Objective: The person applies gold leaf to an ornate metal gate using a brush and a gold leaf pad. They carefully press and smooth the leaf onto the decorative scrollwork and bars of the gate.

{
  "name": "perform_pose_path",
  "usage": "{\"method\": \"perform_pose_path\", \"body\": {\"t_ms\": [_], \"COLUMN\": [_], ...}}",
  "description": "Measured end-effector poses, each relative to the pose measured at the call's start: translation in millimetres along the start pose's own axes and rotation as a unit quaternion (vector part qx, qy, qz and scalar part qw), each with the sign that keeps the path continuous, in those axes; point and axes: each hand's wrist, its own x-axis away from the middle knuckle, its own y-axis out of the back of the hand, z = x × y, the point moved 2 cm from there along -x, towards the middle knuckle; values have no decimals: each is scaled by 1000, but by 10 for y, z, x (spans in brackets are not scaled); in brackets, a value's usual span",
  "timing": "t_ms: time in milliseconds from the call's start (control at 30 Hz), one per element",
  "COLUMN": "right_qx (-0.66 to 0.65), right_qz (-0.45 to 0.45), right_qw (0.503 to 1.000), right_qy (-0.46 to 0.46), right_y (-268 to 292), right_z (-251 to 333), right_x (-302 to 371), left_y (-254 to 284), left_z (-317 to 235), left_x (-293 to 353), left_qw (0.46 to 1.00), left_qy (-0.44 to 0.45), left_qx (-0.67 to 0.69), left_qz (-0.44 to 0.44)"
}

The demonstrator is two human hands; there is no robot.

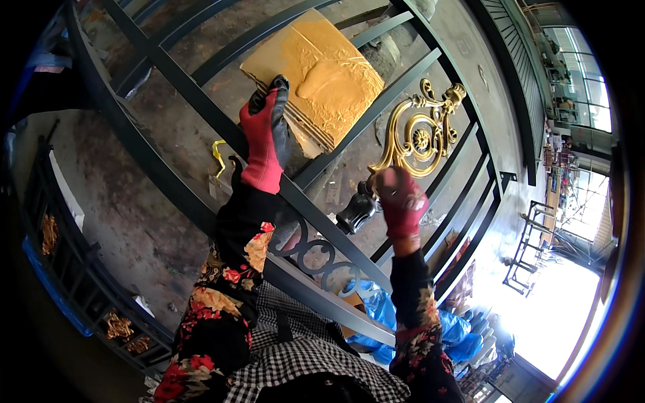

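My left hand, in a red and black glove, is closed on the near left edge of a piece of layered cardboard. Wet-looking gold paint is pooled and smeared over its top. In a red glove, my right hand is curled closed at the lower end of a gold scroll ornament set among dark metal bars. Whatever its fingers hold, if anything, is hidden. Just left of that hand is a glossy black turned piece.
Dark grey bars of a metal frame cross beneath my arms, with a row of rings near me. A yellow strip lies on the stained floor. Another dark railing with gold ornaments stands at left. Blue plastic sheeting lies near right.
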Motion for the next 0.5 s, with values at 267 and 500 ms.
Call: {"method": "perform_pose_path", "body": {"t_ms": [267, 500], "right_qx": [-12, -104], "right_qz": [-25, 17], "right_qw": [998, 991], "right_qy": [63, -86], "right_y": [19, 72], "right_z": [-28, -480], "right_x": [141, 399], "left_y": [-61, -85], "left_z": [5, 216], "left_x": [15, 57], "left_qw": [999, 998], "left_qy": [-21, -19], "left_qx": [-33, -21], "left_qz": [30, 61]}}
